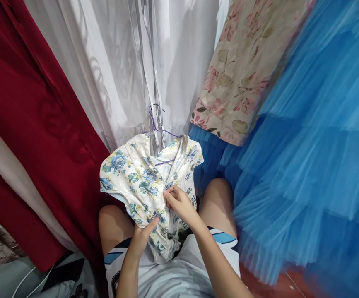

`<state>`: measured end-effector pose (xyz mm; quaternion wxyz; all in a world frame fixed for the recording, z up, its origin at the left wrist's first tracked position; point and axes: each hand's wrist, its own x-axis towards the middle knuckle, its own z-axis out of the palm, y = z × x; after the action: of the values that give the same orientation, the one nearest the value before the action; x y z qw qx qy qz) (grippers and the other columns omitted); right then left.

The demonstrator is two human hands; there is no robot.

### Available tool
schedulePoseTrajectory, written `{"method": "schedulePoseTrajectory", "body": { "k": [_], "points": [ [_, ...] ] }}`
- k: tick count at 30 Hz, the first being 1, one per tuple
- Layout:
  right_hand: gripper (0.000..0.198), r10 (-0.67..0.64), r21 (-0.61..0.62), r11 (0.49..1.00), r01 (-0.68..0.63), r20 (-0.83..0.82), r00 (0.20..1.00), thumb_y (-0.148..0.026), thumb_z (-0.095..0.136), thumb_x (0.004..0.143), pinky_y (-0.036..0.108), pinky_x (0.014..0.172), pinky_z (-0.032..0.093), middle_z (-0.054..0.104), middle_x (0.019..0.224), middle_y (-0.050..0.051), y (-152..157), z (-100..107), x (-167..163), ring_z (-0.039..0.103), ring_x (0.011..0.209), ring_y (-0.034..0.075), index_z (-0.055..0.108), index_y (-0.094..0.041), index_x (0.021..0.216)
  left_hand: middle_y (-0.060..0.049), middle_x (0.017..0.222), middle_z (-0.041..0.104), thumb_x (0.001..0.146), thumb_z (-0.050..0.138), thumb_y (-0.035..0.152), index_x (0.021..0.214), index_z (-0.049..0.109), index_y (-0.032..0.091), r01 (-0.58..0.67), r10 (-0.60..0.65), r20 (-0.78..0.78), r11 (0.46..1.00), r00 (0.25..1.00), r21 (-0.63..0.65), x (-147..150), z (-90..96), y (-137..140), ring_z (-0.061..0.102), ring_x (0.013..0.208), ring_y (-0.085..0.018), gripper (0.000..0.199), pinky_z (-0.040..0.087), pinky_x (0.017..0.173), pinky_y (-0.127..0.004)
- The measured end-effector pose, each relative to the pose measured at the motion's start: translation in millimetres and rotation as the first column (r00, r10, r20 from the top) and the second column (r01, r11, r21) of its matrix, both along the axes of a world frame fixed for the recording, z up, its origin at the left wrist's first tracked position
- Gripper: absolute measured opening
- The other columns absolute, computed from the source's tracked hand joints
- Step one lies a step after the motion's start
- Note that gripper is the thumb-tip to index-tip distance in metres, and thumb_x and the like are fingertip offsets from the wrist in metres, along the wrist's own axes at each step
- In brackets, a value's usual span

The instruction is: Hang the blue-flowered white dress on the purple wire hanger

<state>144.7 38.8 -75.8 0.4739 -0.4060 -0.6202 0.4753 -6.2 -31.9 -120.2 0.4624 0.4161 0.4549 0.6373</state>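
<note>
A white floral dress (pixel 148 176) with blue flowers and short sleeves hangs on a purple wire hanger (pixel 169 133) in front of me. Its lower part bunches up over my lap. With thumb on top, my left hand (pixel 145 234) grips the cloth at the garment's lower left side; the other fingers are hidden under it. My right hand (pixel 179 200) pinches the front edge below the V-neck.
White sheer curtains (pixel 182 62) hang behind the hanger. Red cloth (pixel 58 132) drapes on the left, a pink-flowered beige fabric (pixel 229 91) and a blue tulle skirt (pixel 306 165) on the right. A white cable (pixel 27 277) lies at lower left, and reddish floor (pixel 266 285) shows at lower right.
</note>
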Motion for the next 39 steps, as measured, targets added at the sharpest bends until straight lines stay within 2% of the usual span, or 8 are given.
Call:
{"method": "schedulePoseTrajectory", "body": {
  "k": [7,16,20,24,25,27,32,39],
  "points": [
    [0.023,-0.084,0.051,0.996,0.076,0.161,0.983,-0.032,0.049,0.087,0.023,0.048,0.031,0.051,0.055,-0.003,-1.0,-4.1,-1.1,0.046,0.051,0.012,0.049,-0.019,0.069,-0.010,0.134,0.060,0.072,0.077,0.038,0.129,0.062,0.020,0.012,-0.010,-0.102,1.000,0.995,0.025,-7.8,-4.4,0.0,0.038,0.140,-0.031,0.061,0.022,0.120,-0.046],
    [0.024,-0.101,0.016,0.995,0.100,0.072,0.992,-0.036,0.053,0.085,0.022,0.043,0.025,0.044,0.047,-0.006,-1.8,-4.6,-3.7,0.038,0.043,0.010,0.049,-0.020,0.068,-0.011,0.133,0.060,0.075,0.076,0.033,0.135,0.055,0.021,0.144,-0.140,-0.103,0.989,0.985,0.029,-20.2,-14.4,8.3,0.045,0.135,-0.030,0.065,0.031,0.116,-0.048],
    [0.026,-0.082,-0.036,0.996,0.080,-0.036,0.996,-0.032,0.055,0.081,0.021,0.042,0.024,0.046,0.044,-0.005,-2.2,-3.9,3.2,0.035,0.039,0.008,0.048,-0.019,0.060,-0.013,0.128,0.061,0.073,0.077,0.033,0.133,0.053,0.021,-0.183,0.183,-0.034,0.983,0.982,0.029,-17.3,-25.4,20.5,0.056,0.122,-0.031,0.066,0.042,0.107,-0.049],
    [0.027,-0.074,-0.011,0.997,0.074,-0.063,0.995,-0.037,0.060,0.082,0.021,0.042,0.027,0.052,0.043,-0.003,-7.8,0.3,7.5,0.038,0.037,0.008,0.054,-0.017,0.064,-0.016,0.135,0.051,0.069,0.079,0.028,0.136,0.042,0.021,-0.591,0.643,-0.142,0.755,0.753,0.285,-2.6,-23.9,27.8,0.053,0.123,-0.029,0.076,0.043,0.103,-0.046],
    [0.028,-0.061,-0.015,0.998,0.060,-0.058,0.996,-0.038,0.061,0.082,0.021,0.042,0.027,0.054,0.043,-0.002,-9.6,1.4,6.9,0.039,0.036,0.008,0.056,-0.017,0.065,-0.016,0.135,0.051,0.071,0.078,0.027,0.135,0.042,0.021,-0.573,0.663,-0.195,0.732,0.722,0.368,3.6,-20.5,28.1,0.053,0.122,-0.028,0.073,0.043,0.103,-0.044],
    [0.028,0.000,-0.039,0.999,-0.002,-0.052,0.999,-0.039,0.062,0.082,0.021,0.041,0.028,0.059,0.046,0.000,-13.1,4.1,3.9,0.040,0.036,0.008,0.058,-0.016,0.067,-0.013,0.126,0.056,0.079,0.070,0.024,0.131,0.045,0.022,-0.388,0.552,-0.339,0.808,0.762,0.443,17.2,-11.1,29.0,0.056,0.115,-0.024,0.057,0.045,0.099,-0.040],
    [0.027,0.022,-0.011,1.000,-0.024,-0.107,0.994,-0.039,0.062,0.082,0.022,0.040,0.032,0.064,0.051,0.002,-8.2,23.7,-3.7,0.042,0.037,0.009,0.061,-0.016,0.068,-0.006,0.089,0.066,0.088,0.052,0.020,0.093,0.058,0.020,-0.094,0.311,-0.579,0.923,0.753,0.374,37.6,11.5,43.3,0.063,0.086,-0.021,0.007,0.047,0.080,-0.033],
    [0.029,-0.079,0.132,0.985,0.112,-0.235,0.969,-0.035,0.064,0.075,0.023,0.038,0.029,0.062,0.050,0.003,63.6,108.3,-13.4,0.035,0.036,0.007,0.061,-0.015,0.055,-0.007,0.083,0.063,0.086,0.049,0.015,0.085,0.055,0.020,0.127,0.184,-0.804,0.944,0.566,0.305,32.7,20.5,55.7,0.061,0.079,-0.022,0.008,0.043,0.071,-0.031]
  ]
}}
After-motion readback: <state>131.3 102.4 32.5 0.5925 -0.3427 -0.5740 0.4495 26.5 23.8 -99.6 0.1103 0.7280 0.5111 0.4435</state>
